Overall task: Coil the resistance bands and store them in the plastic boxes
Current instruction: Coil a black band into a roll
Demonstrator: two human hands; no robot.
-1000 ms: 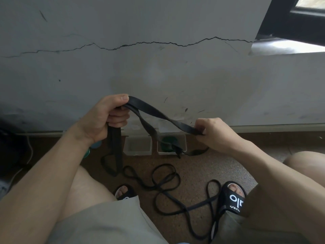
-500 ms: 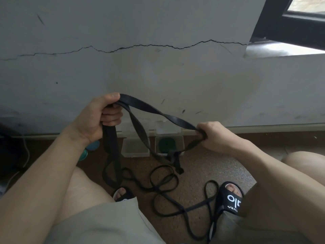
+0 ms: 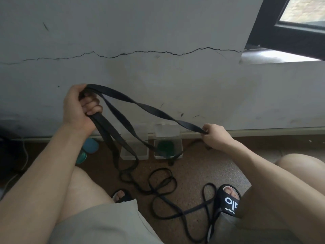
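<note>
left hand (image 3: 79, 110), fingers clamped round wide black rubber resistance band (image 3: 151, 110), rose toward upper left; right hand (image 3: 215, 136) pinched far end, drawing span longer. coil barely begun; clear plastic boxes (image 3: 134, 152) at centre awaited.

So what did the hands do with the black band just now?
The left hand lifted its gripped end higher; the right hand slid outward, pinching the black band and drawing it longer. Both kept hold. The two plastic boxes and the thin band on the floor stayed put.

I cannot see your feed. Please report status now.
Left hand grips black band, right hand pinches it. Not coiled. More bands tangled on floor before boxes.
</note>
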